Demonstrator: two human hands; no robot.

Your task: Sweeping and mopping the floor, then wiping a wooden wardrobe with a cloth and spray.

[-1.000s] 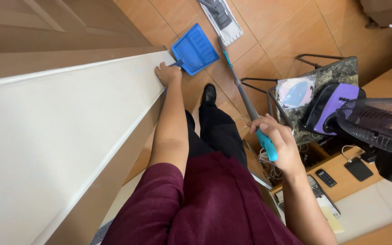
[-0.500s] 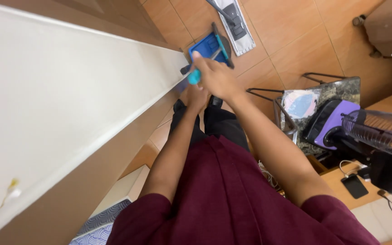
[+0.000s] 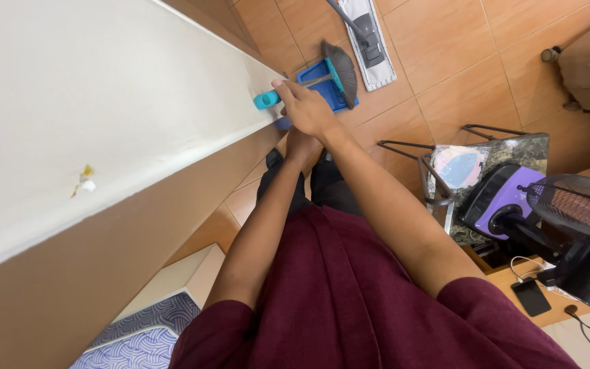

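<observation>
My right hand is closed around the teal handle of a small broom at the far end of the white tabletop. The broom's dark grey bristle head lies across a blue dustpan held just past the table's edge. My left hand sits under the right one, largely hidden, gripping the dustpan's blue handle below the edge. A few small yellow and white crumbs lie on the tabletop nearer to me.
A flat mop lies on the orange tiled floor beyond the dustpan. To the right stand a marble-topped side table, a purple appliance, a black fan and a phone. A blue patterned cushion is at lower left.
My right hand swung the broom from my right side over to the table's far edge. Its bristle head now rests over the dustpan. My left hand stayed at the edge.
</observation>
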